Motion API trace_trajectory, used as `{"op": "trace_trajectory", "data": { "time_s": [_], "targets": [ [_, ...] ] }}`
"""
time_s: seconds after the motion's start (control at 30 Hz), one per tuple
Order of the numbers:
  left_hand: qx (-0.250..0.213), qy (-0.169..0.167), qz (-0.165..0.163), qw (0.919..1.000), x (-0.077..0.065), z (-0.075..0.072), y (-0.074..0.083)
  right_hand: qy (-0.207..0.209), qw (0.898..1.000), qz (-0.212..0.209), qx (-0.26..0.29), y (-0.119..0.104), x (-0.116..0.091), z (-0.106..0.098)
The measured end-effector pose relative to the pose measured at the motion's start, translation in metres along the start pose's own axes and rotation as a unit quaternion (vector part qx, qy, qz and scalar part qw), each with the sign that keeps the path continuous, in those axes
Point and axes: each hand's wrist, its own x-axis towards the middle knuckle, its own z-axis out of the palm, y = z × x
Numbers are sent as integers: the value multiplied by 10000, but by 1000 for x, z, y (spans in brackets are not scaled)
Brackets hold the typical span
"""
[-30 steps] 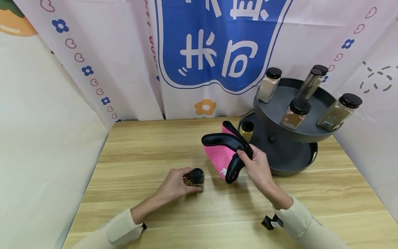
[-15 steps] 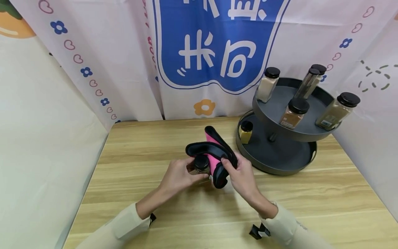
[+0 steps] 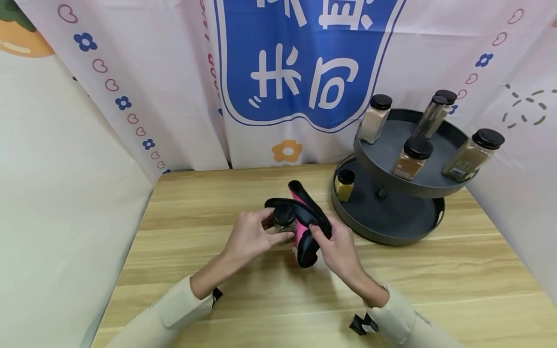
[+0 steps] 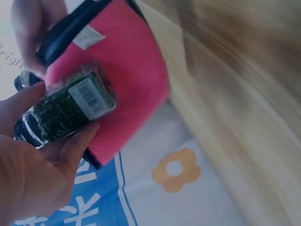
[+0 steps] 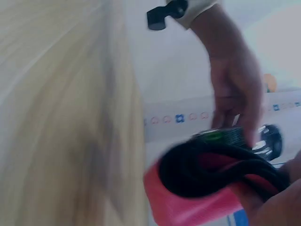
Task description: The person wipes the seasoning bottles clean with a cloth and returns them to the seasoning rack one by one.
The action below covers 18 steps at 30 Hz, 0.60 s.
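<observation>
Above a wooden surface [image 3: 196, 198], before a printed curtain [image 3: 178, 96], the left hand [image 3: 251, 234] grips a jar [image 4: 68, 108], lid [image 3: 284, 215] upward, long axis near vertical. Just beside it, the right hand [image 3: 341, 242] pinches a pink cloth [image 4: 138, 70].

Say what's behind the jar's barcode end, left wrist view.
Black-trimmed pink fabric, held by the right hand. What the jar and left hand cover can't be seen.

The jar [image 4: 68, 107] bears small print too blurred to read.
</observation>
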Motion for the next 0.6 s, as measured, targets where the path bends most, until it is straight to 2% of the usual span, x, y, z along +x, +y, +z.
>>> {"op": "trace_trajectory", "data": {
  "time_s": [0.2,0.3,0.43,0.53,0.6],
  "targets": [
    [202,-145,83,9997,1,2,-2,438,9960,-442,634,-14,1,-3],
    [118,-155,51,9998,2,2,0,369,9978,-423,351,-11,1,-3],
    [31,-254,-63,9997,4,-2,4,25,9996,-141,-243,0,1,-2],
    [92,-334,-79,9994,3,-2,3,21,9999,-108,-117,0,0,-3],
    [134,-373,-55,9992,2,0,1,197,9992,-305,185,-4,-1,-4]
  ]
}}
